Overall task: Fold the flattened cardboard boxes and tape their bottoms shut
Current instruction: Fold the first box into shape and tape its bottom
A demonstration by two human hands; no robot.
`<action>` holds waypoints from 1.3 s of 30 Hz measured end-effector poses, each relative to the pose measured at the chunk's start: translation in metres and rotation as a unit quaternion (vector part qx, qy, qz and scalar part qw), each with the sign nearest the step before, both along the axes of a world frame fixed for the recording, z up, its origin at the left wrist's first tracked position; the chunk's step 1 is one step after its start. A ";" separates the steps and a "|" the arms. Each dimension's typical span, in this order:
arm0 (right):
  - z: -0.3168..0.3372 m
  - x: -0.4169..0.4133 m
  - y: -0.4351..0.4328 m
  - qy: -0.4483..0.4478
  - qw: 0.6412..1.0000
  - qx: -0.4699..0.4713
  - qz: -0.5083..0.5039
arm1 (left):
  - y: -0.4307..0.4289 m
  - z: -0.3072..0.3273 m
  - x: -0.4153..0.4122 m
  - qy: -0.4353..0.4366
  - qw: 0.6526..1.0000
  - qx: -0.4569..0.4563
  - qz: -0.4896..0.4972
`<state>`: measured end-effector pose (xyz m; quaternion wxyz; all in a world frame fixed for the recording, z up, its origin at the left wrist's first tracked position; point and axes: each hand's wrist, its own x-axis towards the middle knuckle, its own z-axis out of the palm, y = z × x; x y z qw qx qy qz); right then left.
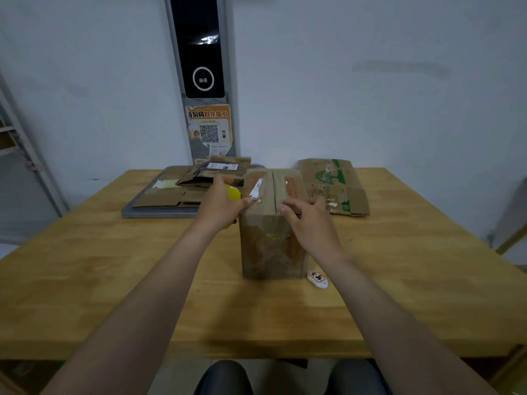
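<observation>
knees [222,377] in dark cloth show at the bottom, just under the near edge of the counter [114,280], a broad wooden top that runs back to a pale wall. two bare forearms reach out over it from the near edge.

a folded cardboard box [271,252] stands upright about the middle of the counter, its top flaps closed with the seam running away from the camera and a white label strip on the left flap. toward the far right corner a flattened box [333,186] with green print lies flat, just beside the standing one. at the far left a grey tray [154,213] carries a pile of flattened cardboard [216,172], some pieces overlapping.

on the wall behind the far edge hangs a dark panel [199,52] with a ringed lens, and under it a torn orange poster [209,129] with a square code.

of the hands, the left hand [219,203] is at the box's top left edge, fingers wrapped round a yellow tape roll [234,193], thumb stretched to the flap's corner. the right hand [308,223] lies on the top near edge, right of the seam, grasping nothing, its fingers loosely spread and touching the flap; both are a little blurred.

a small white tag [317,279] with dark characters lies on the counter at the box's near right corner, close to it.
</observation>
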<state>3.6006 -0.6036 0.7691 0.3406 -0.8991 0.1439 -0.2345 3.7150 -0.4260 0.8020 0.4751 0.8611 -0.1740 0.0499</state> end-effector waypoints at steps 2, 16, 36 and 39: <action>0.004 0.003 -0.005 0.041 0.999 -0.020 -0.003 | 0.001 0.010 -0.005 -0.002 1.000 -0.021 0.015; 0.064 -0.054 0.057 -0.201 0.892 0.243 0.323 | 0.005 0.069 -0.125 -0.111 0.958 -0.253 -0.071; 0.074 -0.098 0.004 0.036 0.972 0.038 0.231 | -0.012 0.024 -0.106 0.114 0.933 -0.320 -0.121; 0.082 -0.098 -0.007 0.068 0.970 -0.012 0.231 | -0.009 0.025 -0.101 0.102 0.960 -0.238 -0.111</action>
